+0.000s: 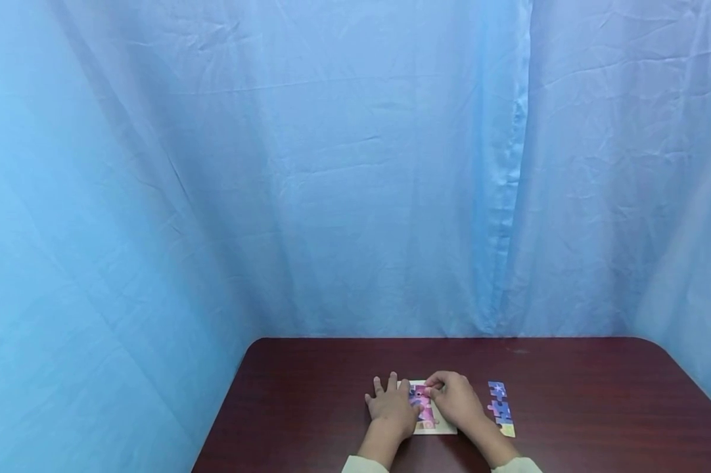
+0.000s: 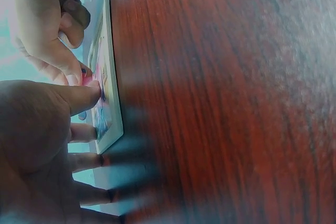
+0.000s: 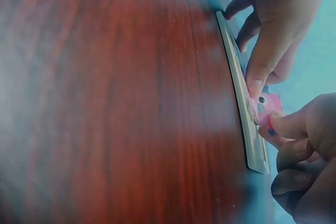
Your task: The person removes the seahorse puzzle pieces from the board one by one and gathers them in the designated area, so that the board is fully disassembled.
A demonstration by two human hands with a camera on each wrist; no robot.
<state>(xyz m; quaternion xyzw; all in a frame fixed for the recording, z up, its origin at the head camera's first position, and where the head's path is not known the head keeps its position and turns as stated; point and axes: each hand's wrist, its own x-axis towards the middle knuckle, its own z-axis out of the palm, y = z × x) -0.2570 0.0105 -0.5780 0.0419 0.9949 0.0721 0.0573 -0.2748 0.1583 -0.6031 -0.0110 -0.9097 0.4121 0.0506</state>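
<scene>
A shallow puzzle board (image 1: pixel 447 428) with a pale rim lies on the table, its inside partly filled with pink and purple pieces. My left hand (image 1: pixel 391 410) spreads its straight fingers over the board's left side, some fingertips reaching onto the table; its thumb (image 2: pixel 86 97) touches the picture area. Between thumb and index finger, my right hand (image 1: pixel 456 401) pinches a pink puzzle piece (image 3: pixel 269 104) with a printed eye, tilted up over the board. Its other fingers are curled in. Both hands hide parts of the picture.
Right of the board, a strip of blue and yellow puzzle pieces (image 1: pixel 501 408) lies on the table beside my right forearm. The dark red wooden table (image 1: pixel 592 401) has rounded far corners. Blue curtains (image 1: pixel 355 197) hang behind it and at the sides.
</scene>
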